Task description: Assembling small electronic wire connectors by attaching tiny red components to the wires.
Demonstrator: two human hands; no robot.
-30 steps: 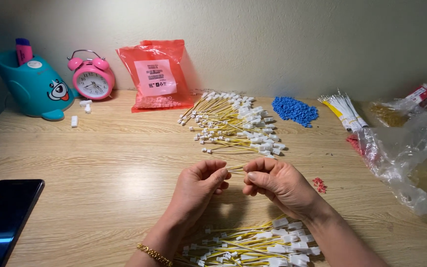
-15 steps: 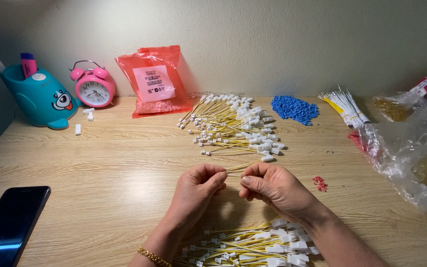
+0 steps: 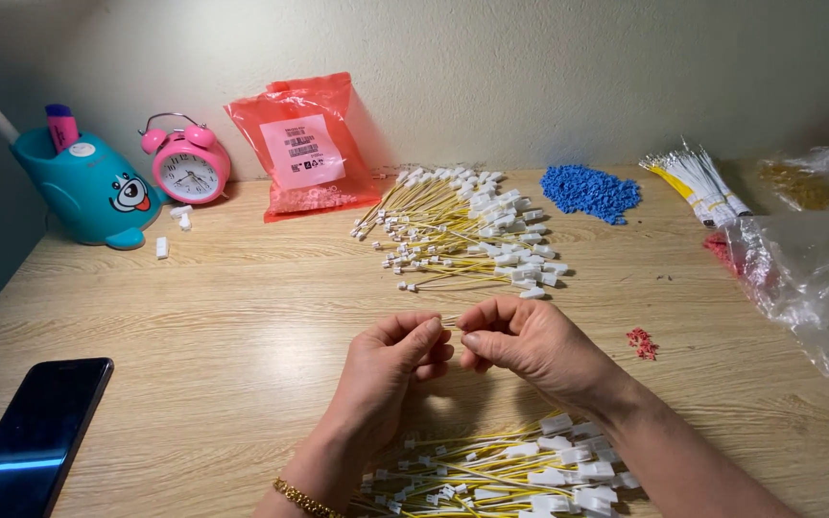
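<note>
The hands, left (image 3: 386, 369) and right (image 3: 530, 345), are held together above the middle of the desk (image 3: 213, 326), with one heap of wired connectors (image 3: 501, 470) just before them and a larger heap (image 3: 467, 225) behind them. To the left, a phone (image 3: 35, 436) is laid at the near edge, while a pen holder (image 3: 88, 192), an alarm clock (image 3: 187, 165) and a sealed bag (image 3: 304, 149) are lined along the wall. To the right, a pile of beads (image 3: 589, 189) and a wire bundle (image 3: 698, 182) are placed at the back, with plastic bags (image 3: 808, 264) at the edge.

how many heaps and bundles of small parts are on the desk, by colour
Yellow wire heaps with white connectors: 2
Blue bead heap: 1
Small red bit heap: 1
Yellow-and-white wire bundle: 1
Total: 5
</note>
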